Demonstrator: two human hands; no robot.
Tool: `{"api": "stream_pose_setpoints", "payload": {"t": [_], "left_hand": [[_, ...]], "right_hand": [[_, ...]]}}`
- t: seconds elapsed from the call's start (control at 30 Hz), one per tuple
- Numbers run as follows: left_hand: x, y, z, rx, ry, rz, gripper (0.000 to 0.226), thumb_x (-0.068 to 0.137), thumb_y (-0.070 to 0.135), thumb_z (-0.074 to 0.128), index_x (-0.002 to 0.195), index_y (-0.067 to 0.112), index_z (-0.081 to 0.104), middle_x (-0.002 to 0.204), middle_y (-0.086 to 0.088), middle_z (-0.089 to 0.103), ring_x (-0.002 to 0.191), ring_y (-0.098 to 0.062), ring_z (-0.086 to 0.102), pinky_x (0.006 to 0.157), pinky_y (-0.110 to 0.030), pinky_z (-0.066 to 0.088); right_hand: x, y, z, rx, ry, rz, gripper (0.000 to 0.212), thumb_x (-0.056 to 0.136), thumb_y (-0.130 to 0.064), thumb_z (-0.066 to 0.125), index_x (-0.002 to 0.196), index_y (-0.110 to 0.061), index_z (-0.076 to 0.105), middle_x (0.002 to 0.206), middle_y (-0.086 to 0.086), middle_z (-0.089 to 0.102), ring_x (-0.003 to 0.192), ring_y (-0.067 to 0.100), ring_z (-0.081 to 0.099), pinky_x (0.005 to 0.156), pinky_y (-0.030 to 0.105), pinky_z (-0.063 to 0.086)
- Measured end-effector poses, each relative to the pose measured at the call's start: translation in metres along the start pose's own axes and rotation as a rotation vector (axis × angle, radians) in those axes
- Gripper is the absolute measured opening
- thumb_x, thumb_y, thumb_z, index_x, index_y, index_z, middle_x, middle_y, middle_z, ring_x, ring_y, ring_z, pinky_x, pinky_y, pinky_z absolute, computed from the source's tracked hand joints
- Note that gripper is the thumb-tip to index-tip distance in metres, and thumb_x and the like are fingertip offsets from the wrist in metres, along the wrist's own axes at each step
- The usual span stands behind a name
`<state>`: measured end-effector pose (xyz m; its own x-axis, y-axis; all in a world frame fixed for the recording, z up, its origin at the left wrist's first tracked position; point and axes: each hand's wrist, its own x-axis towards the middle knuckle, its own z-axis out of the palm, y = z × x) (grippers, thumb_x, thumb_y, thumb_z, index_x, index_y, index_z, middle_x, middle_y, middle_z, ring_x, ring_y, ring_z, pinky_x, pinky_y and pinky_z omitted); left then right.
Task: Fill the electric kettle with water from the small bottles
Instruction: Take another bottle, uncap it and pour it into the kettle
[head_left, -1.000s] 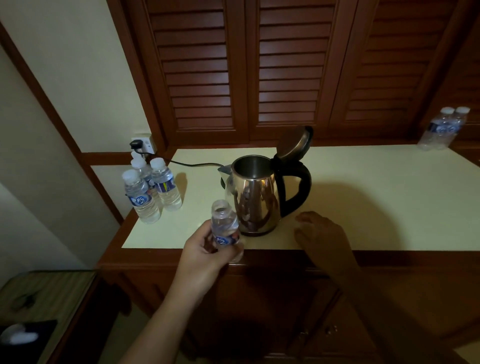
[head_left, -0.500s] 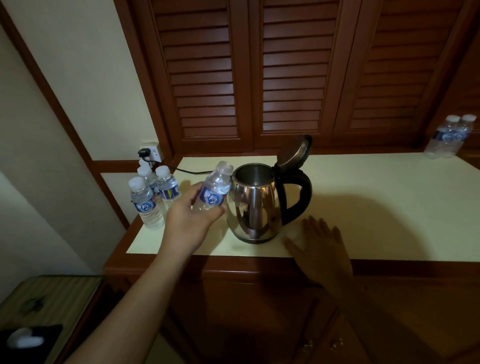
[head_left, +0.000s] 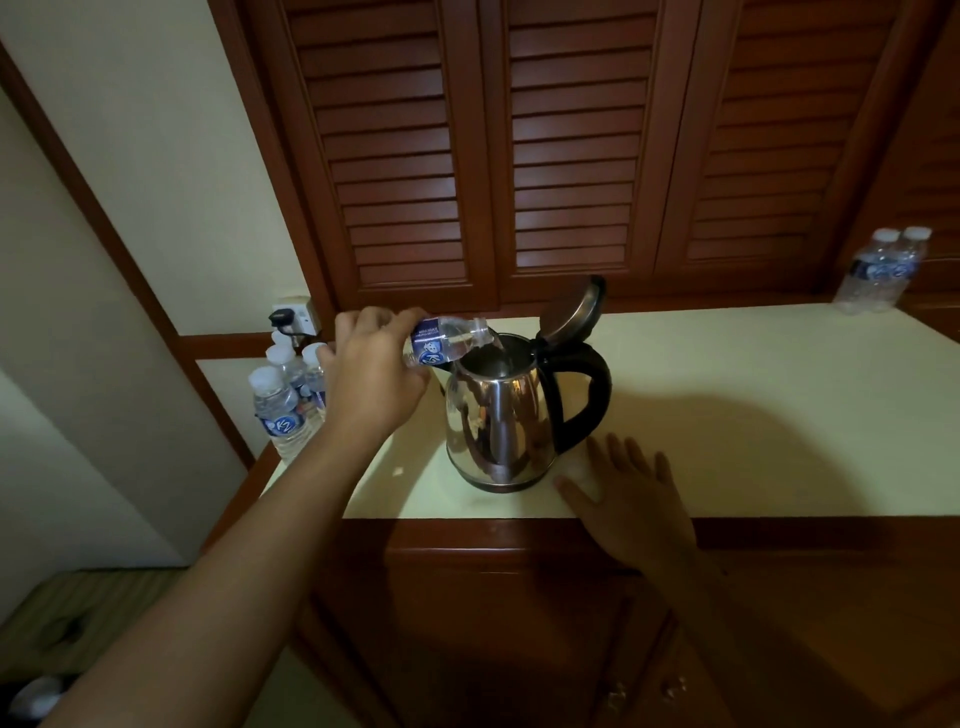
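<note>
A steel electric kettle (head_left: 498, 415) with a black handle stands on the pale countertop (head_left: 753, 405), its lid (head_left: 574, 309) tipped up and open. My left hand (head_left: 371, 371) grips a small uncapped water bottle (head_left: 447, 340) with a blue label, held on its side with the mouth over the kettle's opening. A thin stream of water runs from it into the kettle. My right hand (head_left: 626, 496) lies flat on the counter's front edge, fingers spread, just right of the kettle's base and holding nothing.
Three capped small bottles (head_left: 283, 402) stand at the counter's left end, partly behind my left hand. Two more bottles (head_left: 880, 273) stand far right. A plug sits in the wall socket (head_left: 293, 319). Louvred wooden doors (head_left: 545, 156) rise behind the counter.
My left hand has raised the bottle from in front of the kettle, tipped it sideways over the opening, and water now flows. My right hand has opened flat beside the kettle base.
</note>
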<state>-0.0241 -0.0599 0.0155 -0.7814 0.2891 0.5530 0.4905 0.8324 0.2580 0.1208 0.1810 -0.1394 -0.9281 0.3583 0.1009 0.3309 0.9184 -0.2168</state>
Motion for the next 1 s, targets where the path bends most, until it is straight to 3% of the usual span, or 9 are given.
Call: {"api": "stream_pose_setpoints", "payload": {"t": [0.27,0.67,0.8,0.93,1.0], "left_hand": [[0.011,0.004,-0.002,0.172,0.061,0.133,0.059,0.08,0.009,0.072,0.135,0.027,0.063,0.131,-0.007,0.06,0.132,-0.036,0.043,0.093,-0.053,0.039],[0.024,0.014,-0.005,0.339,0.032,0.304,0.064,0.076,0.01,0.077,0.136,0.022,0.059,0.143,-0.015,0.055,0.145,-0.041,0.037,0.105,-0.063,0.036],[0.027,0.017,-0.005,0.377,0.063,0.389,0.06,0.077,0.009,0.07,0.135,0.022,0.06,0.14,-0.015,0.057,0.144,-0.041,0.039,0.105,-0.064,0.035],[0.03,0.02,-0.005,0.401,0.071,0.488,0.053,0.082,0.018,0.05,0.134,0.019,0.062,0.14,-0.018,0.058,0.144,-0.043,0.04,0.107,-0.069,0.034],[0.031,0.019,-0.004,0.423,0.072,0.535,0.052,0.082,0.014,0.059,0.133,0.018,0.063,0.141,-0.018,0.058,0.145,-0.044,0.041,0.108,-0.07,0.033]], "right_hand": [[-0.001,0.0,-0.002,0.012,-0.002,-0.009,0.073,0.095,-0.074,0.012,0.158,-0.038,0.012,0.169,0.005,0.012,0.156,0.028,0.005,0.124,0.054,0.001],[-0.001,0.003,-0.003,0.06,0.033,-0.063,0.049,0.099,-0.057,0.029,0.141,-0.036,0.044,0.164,0.002,0.027,0.155,0.025,0.013,0.124,0.054,0.006],[0.0,0.003,-0.002,0.082,0.057,-0.067,0.048,0.099,-0.057,0.032,0.136,-0.032,0.049,0.16,0.0,0.036,0.153,0.024,0.019,0.123,0.054,0.01],[0.0,0.005,0.0,0.086,0.058,-0.059,0.052,0.096,-0.059,0.028,0.135,-0.032,0.05,0.158,-0.001,0.038,0.152,0.024,0.022,0.122,0.054,0.011],[0.0,0.005,0.0,0.087,0.059,-0.06,0.053,0.097,-0.06,0.028,0.136,-0.032,0.05,0.159,-0.001,0.038,0.152,0.024,0.021,0.123,0.054,0.011]]}}
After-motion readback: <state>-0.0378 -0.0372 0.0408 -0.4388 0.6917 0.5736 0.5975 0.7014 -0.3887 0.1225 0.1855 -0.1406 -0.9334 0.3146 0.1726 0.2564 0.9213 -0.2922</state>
